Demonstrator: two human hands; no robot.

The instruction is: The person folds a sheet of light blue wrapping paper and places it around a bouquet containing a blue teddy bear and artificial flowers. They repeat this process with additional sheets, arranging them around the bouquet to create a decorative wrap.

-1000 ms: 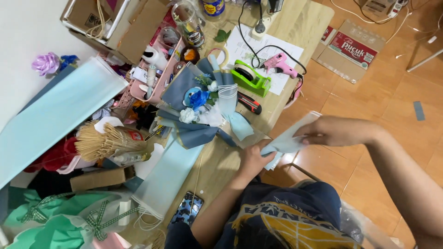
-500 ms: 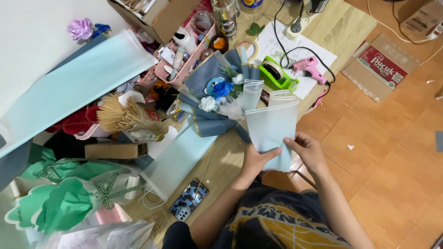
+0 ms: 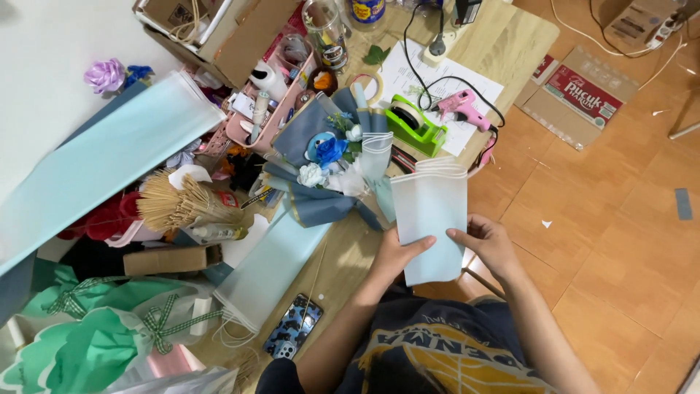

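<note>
Head view, low wooden table (image 3: 510, 44) and tiled floor, seen from above.

- Pale blue wrapping sheet (image 3: 430, 211): held upright over the near table edge, folded, white trim along its top edge. Just right of the bouquet, top corner near it.
- Left hand (image 3: 397, 255): gripping the sheet's lower left part, thumb on the front.
- Right hand (image 3: 492, 244): gripping the sheet's lower right edge, thumb across the front, fingers behind. The two hands are close together, both clamped on the same sheet.
- Bouquet (image 3: 328, 160): lying on the table, blue and white flowers in dark blue and pale blue wrap.
- Green tape dispenser (image 3: 414, 125): on the table, beyond the sheet.
- Pink glue gun (image 3: 461, 107): resting on white paper, just right of the dispenser, black cord attached.
- Roll of tape (image 3: 373, 84): behind the bouquet.
- Pink tray (image 3: 266, 120): left of the bouquet, filled with small supplies.
- Large roll of pale blue paper (image 3: 102, 168): lying slantwise at far left.
- Bundle of thin wooden sticks (image 3: 175, 204): left of the bouquet.
- Phone (image 3: 293, 326): at the near table edge, well left of the left arm.
- Green wrapping with checked ribbon (image 3: 95, 343): bottom left corner.
- Flat cardboard box (image 3: 580, 91): on the floor, right of the table.
</note>
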